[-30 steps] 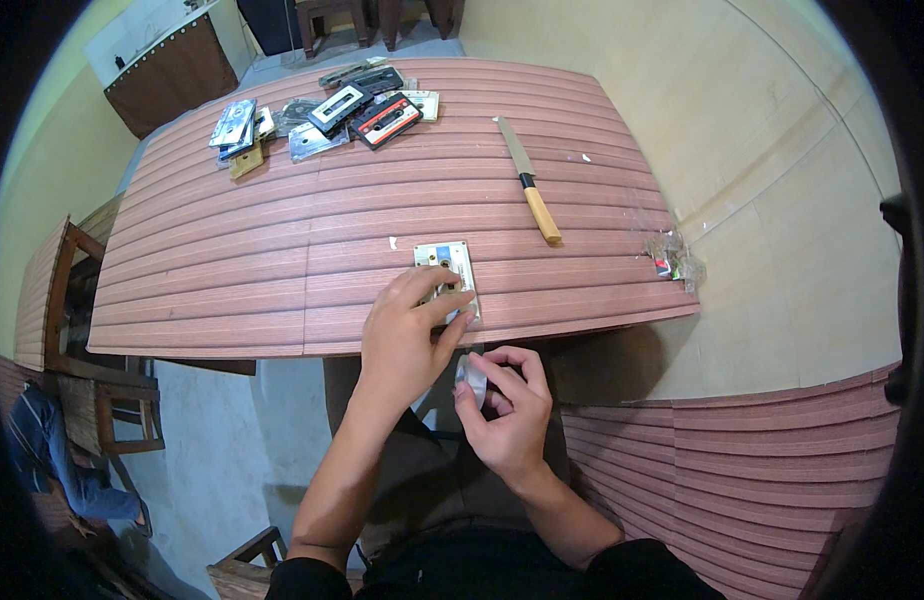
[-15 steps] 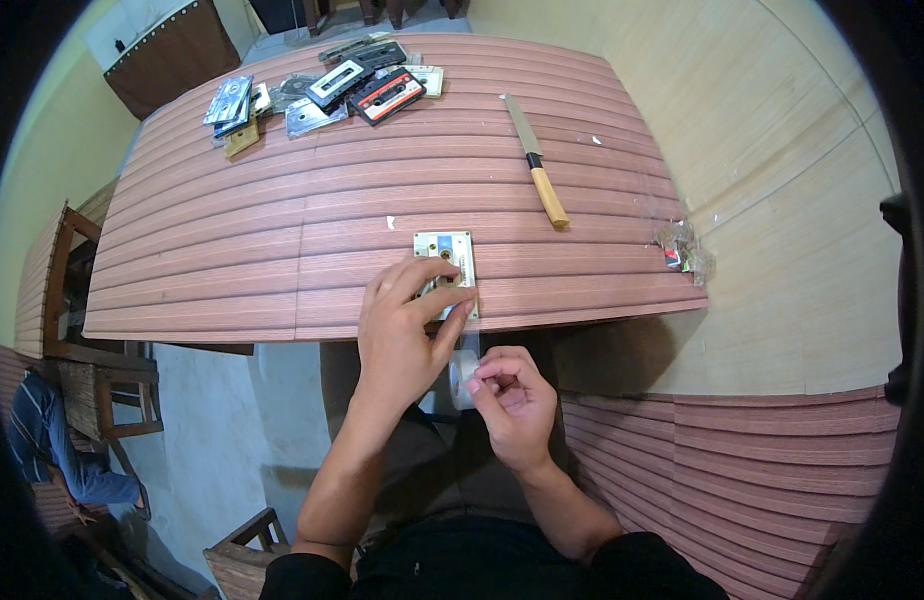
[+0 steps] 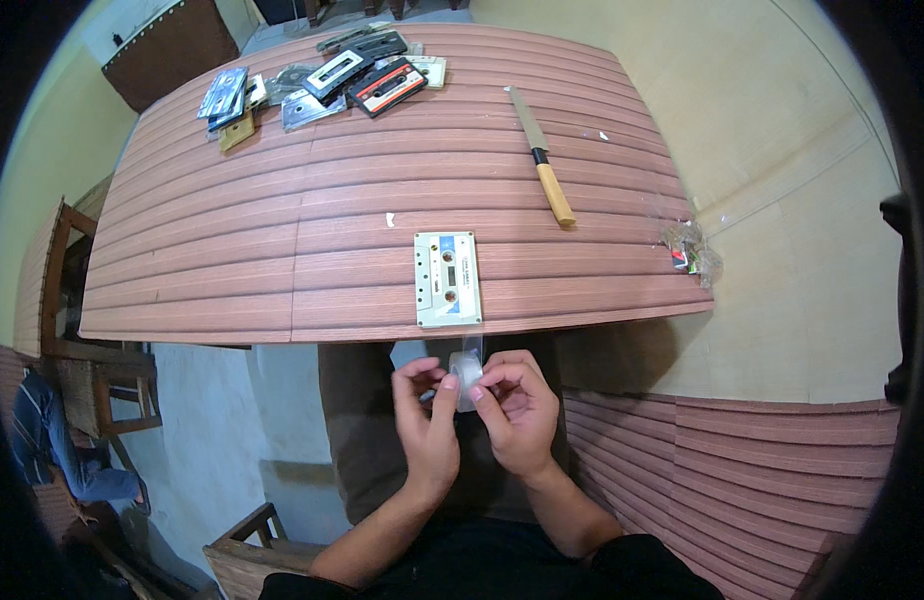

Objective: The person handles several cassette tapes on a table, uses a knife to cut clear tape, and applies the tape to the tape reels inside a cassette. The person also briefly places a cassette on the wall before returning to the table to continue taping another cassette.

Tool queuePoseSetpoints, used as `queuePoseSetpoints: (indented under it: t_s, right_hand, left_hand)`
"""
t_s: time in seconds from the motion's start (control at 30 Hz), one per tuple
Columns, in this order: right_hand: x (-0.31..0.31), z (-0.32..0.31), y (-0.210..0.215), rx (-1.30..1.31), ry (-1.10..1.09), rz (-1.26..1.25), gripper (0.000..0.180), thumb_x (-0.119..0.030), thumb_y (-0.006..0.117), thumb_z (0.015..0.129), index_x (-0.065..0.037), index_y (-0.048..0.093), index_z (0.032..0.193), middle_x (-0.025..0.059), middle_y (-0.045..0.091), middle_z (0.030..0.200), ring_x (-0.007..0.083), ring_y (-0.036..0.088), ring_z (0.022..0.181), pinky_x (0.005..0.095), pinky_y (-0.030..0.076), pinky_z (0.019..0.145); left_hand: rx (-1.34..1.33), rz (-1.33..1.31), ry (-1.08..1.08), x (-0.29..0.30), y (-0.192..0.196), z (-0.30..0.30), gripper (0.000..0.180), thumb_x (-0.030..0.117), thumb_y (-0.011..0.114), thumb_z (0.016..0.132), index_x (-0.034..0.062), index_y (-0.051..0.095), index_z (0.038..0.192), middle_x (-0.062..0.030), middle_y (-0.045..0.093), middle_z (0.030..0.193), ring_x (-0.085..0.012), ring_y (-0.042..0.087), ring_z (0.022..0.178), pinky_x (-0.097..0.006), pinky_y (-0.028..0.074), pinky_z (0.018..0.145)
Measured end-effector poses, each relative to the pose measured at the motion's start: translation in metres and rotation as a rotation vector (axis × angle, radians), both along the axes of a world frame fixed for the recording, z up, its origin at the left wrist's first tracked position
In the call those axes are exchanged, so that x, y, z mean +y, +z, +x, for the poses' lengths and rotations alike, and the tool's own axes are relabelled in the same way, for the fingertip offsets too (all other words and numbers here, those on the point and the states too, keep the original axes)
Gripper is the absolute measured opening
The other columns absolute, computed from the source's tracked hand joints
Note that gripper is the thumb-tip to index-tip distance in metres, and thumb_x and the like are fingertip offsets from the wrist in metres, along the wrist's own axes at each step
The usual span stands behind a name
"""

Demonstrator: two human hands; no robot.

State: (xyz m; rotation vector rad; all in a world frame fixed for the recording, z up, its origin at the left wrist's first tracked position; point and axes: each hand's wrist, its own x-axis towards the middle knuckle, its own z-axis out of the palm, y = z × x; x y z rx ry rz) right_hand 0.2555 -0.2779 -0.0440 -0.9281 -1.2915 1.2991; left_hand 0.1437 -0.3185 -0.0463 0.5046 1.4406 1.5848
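A cassette tape (image 3: 447,280) with a pale shell and blue-and-white label lies flat near the table's front edge. Just below that edge, over my lap, a roll of clear adhesive tape (image 3: 466,382) sits between my two hands. From the roll a see-through strip runs up toward the cassette's near end. My right hand (image 3: 522,408) pinches the roll from the right with thumb and fingers. On the other side my left hand (image 3: 427,425) has its thumb against the roll, fingers curled beside it.
A knife (image 3: 542,160) with a wooden handle lies at the right of the table (image 3: 202,250). Cassettes (image 3: 387,85) are piled at the far side. Crumpled clear plastic (image 3: 692,250) rests by the right wall. A seated person (image 3: 62,440) is partly visible at far left.
My left hand has left the cassette and come down to the tape roll, uncovering the cassette. My right hand stays at the roll.
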Motion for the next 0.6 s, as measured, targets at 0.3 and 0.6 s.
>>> queuePoseSetpoints:
  t_s: [0.3, 0.6]
  right_hand:
    - [0.001, 0.007, 0.011, -0.071, 0.008, 0.0, 0.017, 0.013, 0.074, 0.097, 0.002, 0.067, 0.108, 0.0104, 0.061, 0.119, 0.0111, 0.064, 0.099, 0.0236, 0.053, 0.085]
    - [-0.002, 0.006, 0.009, -0.222, -0.022, 0.069, 0.018, 0.015, 0.074, 0.093, 0.004, 0.07, 0.106, 0.0119, 0.064, 0.117, 0.0138, 0.069, 0.099, 0.0259, 0.058, 0.086]
  left_hand:
    - [0.087, 0.018, -0.062, 0.008, -0.009, 0.004, 0.032, 0.018, 0.076, 0.108, 0.0013, 0.062, 0.132, -0.004, 0.065, 0.105, -0.0118, 0.059, 0.094, -0.03, 0.05, 0.083]
    - [0.164, 0.014, -0.017, 0.002, 0.008, 0.003, 0.043, 0.009, 0.08, 0.103, -0.0015, 0.062, 0.141, -0.0076, 0.08, 0.101, -0.0114, 0.072, 0.092, -0.029, 0.055, 0.088]
